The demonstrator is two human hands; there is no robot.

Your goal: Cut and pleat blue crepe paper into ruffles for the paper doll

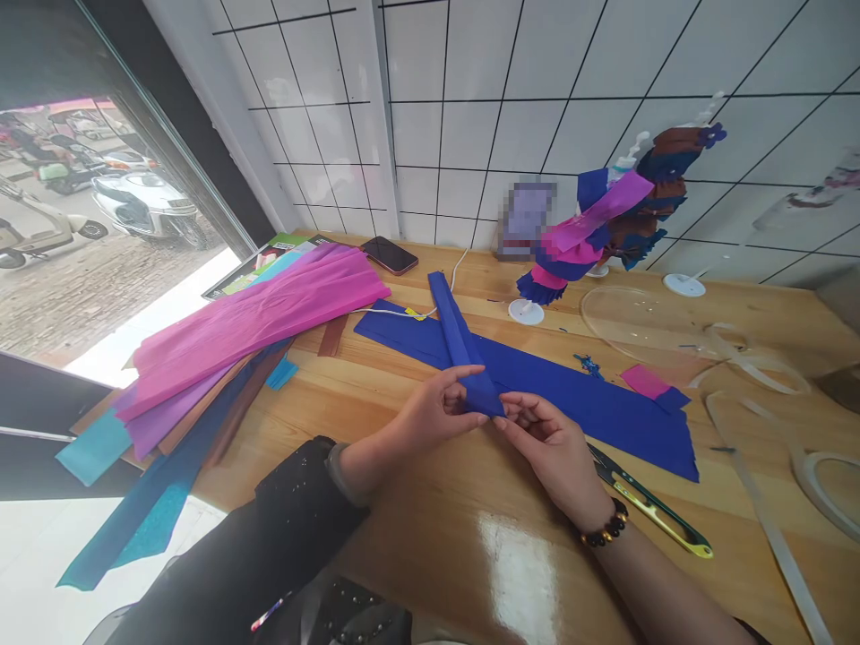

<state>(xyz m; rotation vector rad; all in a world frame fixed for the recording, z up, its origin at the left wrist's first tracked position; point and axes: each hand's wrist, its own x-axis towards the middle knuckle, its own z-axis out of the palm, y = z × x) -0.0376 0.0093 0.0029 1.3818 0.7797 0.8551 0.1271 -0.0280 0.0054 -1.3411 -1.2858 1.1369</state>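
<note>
- Head view: a person's left hand point(434, 412) pinches a folded blue paper strip point(458, 336) near its lower end, thumb and fingers drawn nearly together around a loosely curved palm.
- The right hand point(554, 448), fingers bent and fingertips gathered, holds the strip's lower corner just beside the left fingertips.
- From the hands, the strip slants away over the desk point(403, 546), crossing a long, flat blue sheet point(591, 394).
- A yellow-and-dark utility knife point(662, 515) lies near the right wrist, which wears a beaded bracelet point(606, 527).
- Left of the hands, a stack of colored paper point(269, 318), pink uppermost, spreads past the desk's edge.
- Farther back, a phone point(390, 255) lies near the white tiled wall point(457, 134).
- Toward the right, a paper-dressed figure point(571, 246) in blue and pink stands on a round white base near a clear disc point(624, 318).
- A roll of pale ribbon point(810, 475) sits at far right; scooters point(44, 224) stand outside, beyond the glass.
</note>
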